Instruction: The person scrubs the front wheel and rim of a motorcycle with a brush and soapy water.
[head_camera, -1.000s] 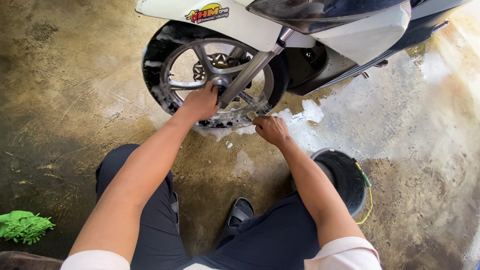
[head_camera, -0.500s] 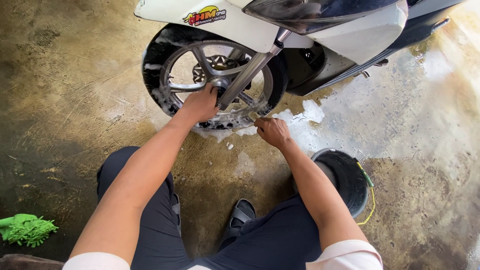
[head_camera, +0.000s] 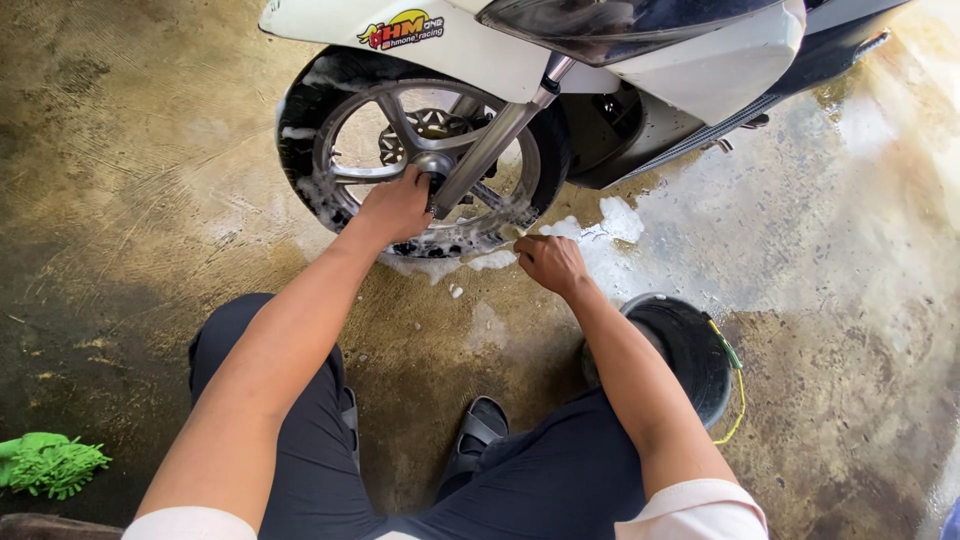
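Note:
A white scooter's front wheel (head_camera: 340, 150) stands before me, its black tyre and grey spokes streaked with soap foam. My left hand (head_camera: 397, 205) grips the wheel at the hub, beside the silver fork leg (head_camera: 490, 140). My right hand (head_camera: 548, 262) is closed low by the tyre's bottom right, next to a patch of foam (head_camera: 600, 225); whatever it holds is hidden in the fist. I am squatting, knees in dark trousers on either side.
A black bucket (head_camera: 690, 350) with a yellow-green cord sits by my right knee. A green wash mitt (head_camera: 50, 465) lies on the wet concrete floor at the far left. The scooter's white body (head_camera: 700, 60) fills the upper right.
My right hand has shifted slightly down and right along the tyre's lower edge. My left hand stays at the hub.

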